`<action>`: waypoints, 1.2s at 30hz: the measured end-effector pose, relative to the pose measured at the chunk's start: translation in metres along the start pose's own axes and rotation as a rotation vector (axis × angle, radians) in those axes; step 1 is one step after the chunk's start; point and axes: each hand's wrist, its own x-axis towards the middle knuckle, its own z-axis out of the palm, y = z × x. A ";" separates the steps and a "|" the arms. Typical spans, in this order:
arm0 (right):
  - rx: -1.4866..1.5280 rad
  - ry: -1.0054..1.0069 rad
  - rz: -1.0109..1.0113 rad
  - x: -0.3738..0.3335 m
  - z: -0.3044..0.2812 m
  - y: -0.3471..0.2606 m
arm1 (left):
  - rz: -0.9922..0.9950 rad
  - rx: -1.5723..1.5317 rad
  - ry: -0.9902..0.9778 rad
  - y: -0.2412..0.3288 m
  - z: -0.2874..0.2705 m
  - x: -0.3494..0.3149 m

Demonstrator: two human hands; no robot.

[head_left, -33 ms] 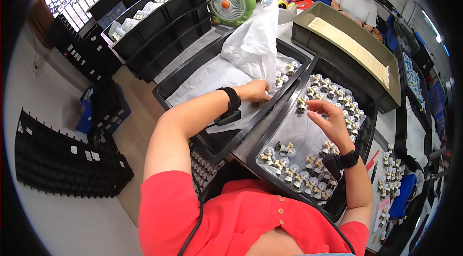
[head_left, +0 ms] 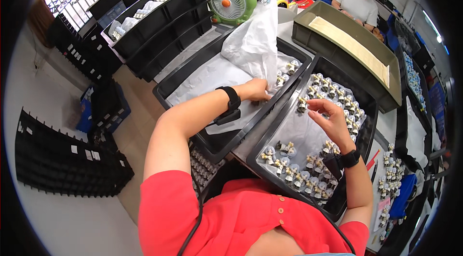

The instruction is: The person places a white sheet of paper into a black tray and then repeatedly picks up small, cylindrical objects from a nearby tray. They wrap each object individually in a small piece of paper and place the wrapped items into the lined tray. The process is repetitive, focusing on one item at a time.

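Note:
My left hand (head_left: 256, 90) reaches into the left black tray (head_left: 166, 93), by its right wall. Its fingers curl downward beside white sheeting (head_left: 253, 44), and what they hold, if anything, is hidden. Over the right black tray (head_left: 263, 142), my right hand (head_left: 329, 116) has thumb and forefinger apart. Just left of those fingertips stands a small figurine (head_left: 302, 105) with a clear dome, a gold-coloured middle and a dark base; whether they touch it I cannot tell. Rows of similar figurines (head_left: 341, 94) fill the tray's far right side, and a cluster of them (head_left: 299, 179) sits at its near end.
Behind the left tray stand a green animal-shaped fan (head_left: 230, 0) and stacked black crates (head_left: 159, 29). An olive bin (head_left: 345, 65) lies beyond the right tray. More figurines (head_left: 391, 174) and a blue item (head_left: 404, 195) lie at right. Farther back, a person (head_left: 357, 5) sits.

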 end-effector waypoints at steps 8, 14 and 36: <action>-0.024 -0.014 0.012 0.000 0.000 -0.003 | 0.037 -0.066 0.101 -0.002 -0.003 0.003; -0.037 -0.008 0.015 0.001 0.000 0.000 | -0.091 -0.332 0.243 0.004 0.017 0.010; -0.123 -0.047 -0.004 0.001 0.000 0.007 | 0.085 -0.427 0.159 -0.003 0.015 0.004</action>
